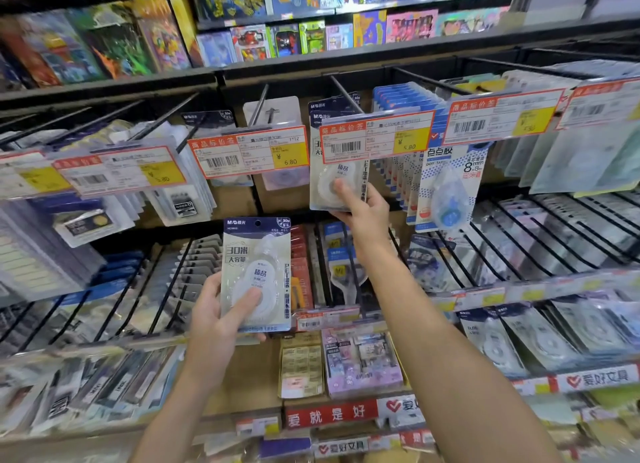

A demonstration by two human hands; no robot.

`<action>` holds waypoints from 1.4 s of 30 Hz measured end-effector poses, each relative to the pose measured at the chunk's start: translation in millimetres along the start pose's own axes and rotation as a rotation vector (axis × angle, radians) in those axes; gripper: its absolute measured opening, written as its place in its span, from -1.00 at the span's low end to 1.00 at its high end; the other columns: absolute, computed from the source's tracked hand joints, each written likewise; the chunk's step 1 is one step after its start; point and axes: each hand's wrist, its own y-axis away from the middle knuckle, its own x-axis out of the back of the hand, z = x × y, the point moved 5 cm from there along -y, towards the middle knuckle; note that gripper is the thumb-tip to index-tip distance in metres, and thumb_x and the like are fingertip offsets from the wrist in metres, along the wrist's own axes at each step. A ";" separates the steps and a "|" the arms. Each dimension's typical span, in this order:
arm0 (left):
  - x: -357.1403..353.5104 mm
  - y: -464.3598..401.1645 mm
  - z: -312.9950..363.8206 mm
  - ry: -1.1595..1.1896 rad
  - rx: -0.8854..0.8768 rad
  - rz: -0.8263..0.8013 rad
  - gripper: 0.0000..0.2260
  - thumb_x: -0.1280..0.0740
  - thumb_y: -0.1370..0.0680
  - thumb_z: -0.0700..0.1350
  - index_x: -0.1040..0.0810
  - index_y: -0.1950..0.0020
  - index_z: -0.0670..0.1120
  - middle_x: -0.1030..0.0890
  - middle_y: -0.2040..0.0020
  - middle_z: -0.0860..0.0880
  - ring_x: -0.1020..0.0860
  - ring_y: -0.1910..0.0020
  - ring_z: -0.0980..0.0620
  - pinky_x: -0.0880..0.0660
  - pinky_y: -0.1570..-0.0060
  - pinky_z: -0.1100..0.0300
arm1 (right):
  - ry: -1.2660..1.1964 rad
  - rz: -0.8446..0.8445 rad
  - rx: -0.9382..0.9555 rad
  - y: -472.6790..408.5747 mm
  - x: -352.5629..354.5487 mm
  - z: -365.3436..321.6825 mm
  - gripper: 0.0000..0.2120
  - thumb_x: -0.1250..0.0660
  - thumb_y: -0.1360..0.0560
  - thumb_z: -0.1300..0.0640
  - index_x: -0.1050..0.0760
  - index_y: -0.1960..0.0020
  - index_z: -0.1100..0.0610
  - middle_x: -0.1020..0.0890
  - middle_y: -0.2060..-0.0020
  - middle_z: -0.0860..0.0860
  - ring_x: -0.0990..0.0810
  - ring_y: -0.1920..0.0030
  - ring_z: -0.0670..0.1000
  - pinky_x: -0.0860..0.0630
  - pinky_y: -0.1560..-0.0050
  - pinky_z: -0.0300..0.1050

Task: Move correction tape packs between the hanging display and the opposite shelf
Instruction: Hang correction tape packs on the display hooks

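Left hand (pixel 221 318) gripping one correction tape pack (pixel 257 275); right hand (pixel 360 208) pinching another pack (pixel 337 182) on its hook (pixel 346 97)

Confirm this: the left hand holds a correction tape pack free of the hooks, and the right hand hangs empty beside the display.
Not quite. The head view shows the right hand pinching a hanging pack under the 5.80 price tag, not empty. The left hand does hold a correction tape pack free of the hooks.
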 end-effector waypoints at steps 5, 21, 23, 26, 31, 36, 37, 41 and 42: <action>0.9 -1.9 1.0 -0.036 0.000 0.000 -0.68 -0.38 -0.53 -0.24 -0.46 -0.26 -0.13 -0.72 -0.03 -0.10 -0.72 0.16 -0.16 -0.60 0.50 0.11 | -0.012 0.046 0.003 -13.3 3.3 4.6 -0.68 -0.47 -0.52 0.11 -0.59 -0.23 0.17 -0.70 -0.10 0.09 -0.69 -0.11 0.03 -0.65 -0.10 -0.04; 19.7 3.6 7.6 -0.072 -0.022 0.076 -0.48 -0.52 -0.29 0.11 -0.53 -0.22 0.07 -0.71 -0.11 -0.07 -0.70 -0.02 -0.14 -0.63 0.06 -0.19 | -0.083 0.156 -0.154 -70.2 1.1 25.4 -0.36 -0.60 -0.36 -0.01 -0.48 -0.35 0.15 -0.60 -0.23 0.04 -0.63 -0.15 -0.03 -0.63 -0.05 -0.16; 20.5 3.9 6.6 -0.074 -0.021 0.071 -0.45 -0.50 -0.27 0.14 -0.52 -0.22 0.07 -0.70 -0.12 -0.07 -0.70 -0.02 -0.14 -0.63 0.06 -0.20 | -0.076 0.154 -0.164 -73.6 -1.5 24.9 -0.33 -0.60 -0.34 -0.02 -0.48 -0.37 0.13 -0.62 -0.22 0.02 -0.64 -0.13 -0.04 -0.62 -0.01 -0.16; 18.7 4.6 6.1 -0.077 -0.020 0.053 -0.50 -0.51 -0.34 0.07 -0.51 -0.25 0.07 -0.70 -0.13 -0.07 -0.71 -0.02 -0.14 -0.64 0.12 -0.17 | -0.090 0.156 -0.193 -77.6 -2.4 26.3 -0.31 -0.61 -0.34 -0.01 -0.46 -0.39 0.13 -0.61 -0.23 0.03 -0.64 -0.13 -0.03 -0.61 -0.01 -0.17; 17.4 2.7 6.0 -0.064 -0.030 0.051 -0.68 -0.42 -0.50 -0.17 -0.51 -0.24 -0.01 -0.71 -0.09 -0.10 -0.70 0.02 -0.18 -0.63 0.35 0.09 | -0.064 0.140 -0.212 -81.8 -7.7 29.6 -0.23 -0.56 -0.43 -0.01 -0.30 -0.51 0.18 -0.59 -0.24 0.09 -0.62 -0.05 -0.03 -0.61 -0.04 -0.15; 14.0 4.7 9.7 -0.064 -0.027 0.031 -0.65 -0.45 -0.49 -0.15 -0.50 -0.26 0.00 -0.71 -0.08 -0.06 -0.71 0.02 -0.10 -0.67 0.26 0.03 | 0.064 0.082 -0.251 -68.0 -8.4 32.0 -0.31 -0.55 -0.45 0.00 -0.31 -0.44 0.18 -0.53 -0.29 0.10 -0.55 -0.22 0.07 -0.55 -0.12 -0.10; 13.1 4.8 9.5 -0.068 -0.028 0.024 -0.61 -0.49 -0.47 -0.12 -0.50 -0.26 0.00 -0.71 -0.08 -0.05 -0.71 0.02 -0.10 -0.67 0.25 0.00 | 0.116 0.065 -0.261 -61.5 -5.5 32.5 -0.36 -0.53 -0.47 0.03 -0.32 -0.41 0.19 -0.53 -0.26 0.09 -0.54 -0.19 0.06 -0.54 -0.13 -0.10; 1.7 5.0 10.7 -0.061 -0.040 -0.003 -0.61 -0.48 -0.47 -0.14 -0.49 -0.26 -0.05 -0.71 -0.07 -0.08 -0.72 0.07 -0.10 -0.67 0.31 -0.06 | 0.491 -0.042 -0.284 -33.7 13.9 27.3 -0.40 -0.46 -0.52 -0.02 -0.33 -0.44 0.16 -0.53 -0.27 0.10 -0.56 -0.16 0.04 -0.54 -0.26 0.01; -3.9 5.4 11.3 -0.056 -0.047 -0.020 -0.63 -0.48 -0.47 -0.14 -0.49 -0.25 -0.06 -0.71 -0.07 -0.06 -0.72 0.07 -0.09 -0.67 0.31 -0.02 | 0.599 -0.093 -0.263 -25.4 18.6 22.5 -0.49 -0.44 -0.54 -0.03 -0.40 -0.40 0.14 -0.55 -0.25 0.07 -0.55 -0.16 0.03 -0.55 -0.20 -0.04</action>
